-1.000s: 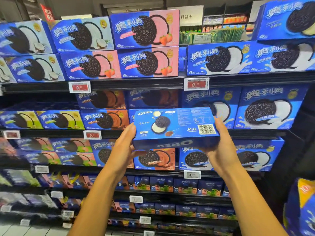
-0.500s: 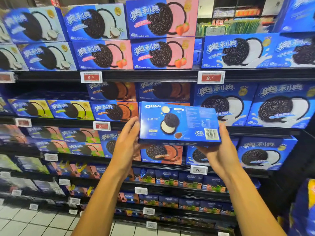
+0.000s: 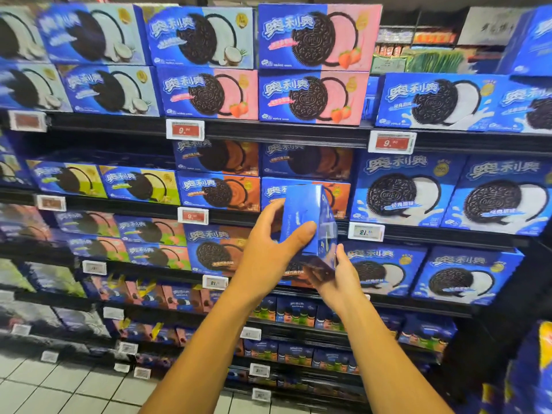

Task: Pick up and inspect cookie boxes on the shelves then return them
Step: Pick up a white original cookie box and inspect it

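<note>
A blue Oreo cookie box (image 3: 307,213) is held in front of the middle shelves, turned so that its narrow end panel faces me. My left hand (image 3: 271,249) grips it from the left, thumb across the end panel and fingers behind. My right hand (image 3: 340,276) supports it from below at the right, fingers curled under the lower edge. The box's printed face points right and is mostly hidden. Behind it on the shelf stands an orange chocolate-flavour box (image 3: 337,195).
Shelves (image 3: 283,132) full of Oreo boxes fill the view: coconut and strawberry on top, chocolate and original white-cream below, small packs at the bottom. Price tags (image 3: 391,142) hang on the shelf edges. Tiled floor shows lower left. Another blue display stands at the right edge.
The box has been rotated from lying flat with its back panel toward me to end-on. My left thumb now lies over the end panel; my right hand has slid under it.
</note>
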Demonstrator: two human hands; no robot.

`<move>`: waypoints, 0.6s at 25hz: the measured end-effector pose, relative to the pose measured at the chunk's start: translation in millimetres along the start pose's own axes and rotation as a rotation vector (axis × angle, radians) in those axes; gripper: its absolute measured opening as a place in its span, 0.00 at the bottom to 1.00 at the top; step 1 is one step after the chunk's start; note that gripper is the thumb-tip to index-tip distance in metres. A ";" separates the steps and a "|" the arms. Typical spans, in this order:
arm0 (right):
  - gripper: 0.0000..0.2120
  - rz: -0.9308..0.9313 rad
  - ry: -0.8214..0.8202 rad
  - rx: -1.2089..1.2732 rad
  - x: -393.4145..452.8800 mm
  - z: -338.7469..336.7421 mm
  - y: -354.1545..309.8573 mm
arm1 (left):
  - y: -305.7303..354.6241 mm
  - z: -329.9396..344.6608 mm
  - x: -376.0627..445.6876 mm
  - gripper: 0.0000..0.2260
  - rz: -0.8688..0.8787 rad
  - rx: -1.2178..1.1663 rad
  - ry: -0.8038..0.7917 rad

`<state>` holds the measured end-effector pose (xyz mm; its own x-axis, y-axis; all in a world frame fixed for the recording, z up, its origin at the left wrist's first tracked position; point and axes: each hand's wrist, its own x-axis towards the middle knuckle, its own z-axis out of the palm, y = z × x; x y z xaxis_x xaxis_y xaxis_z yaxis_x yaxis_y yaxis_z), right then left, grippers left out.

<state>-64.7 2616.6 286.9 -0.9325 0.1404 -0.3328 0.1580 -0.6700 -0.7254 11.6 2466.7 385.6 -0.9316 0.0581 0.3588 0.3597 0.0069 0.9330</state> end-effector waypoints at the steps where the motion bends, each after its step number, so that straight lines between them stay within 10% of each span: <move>1: 0.16 0.002 0.003 0.000 -0.7 2.3 5.1 | -1.3 -4.0 -1.9 0.27 0.004 0.000 -0.003; 15: 0.19 -0.013 -0.059 0.059 -17.7 21.2 34.5 | -10.9 -64.6 -19.2 0.24 -0.034 -0.116 0.024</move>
<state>-49.7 2575.6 280.6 -0.9520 0.1073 -0.2866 0.1284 -0.7101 -0.6923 22.1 2401.0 370.3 -0.9445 0.0361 0.3265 0.3212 -0.1067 0.9410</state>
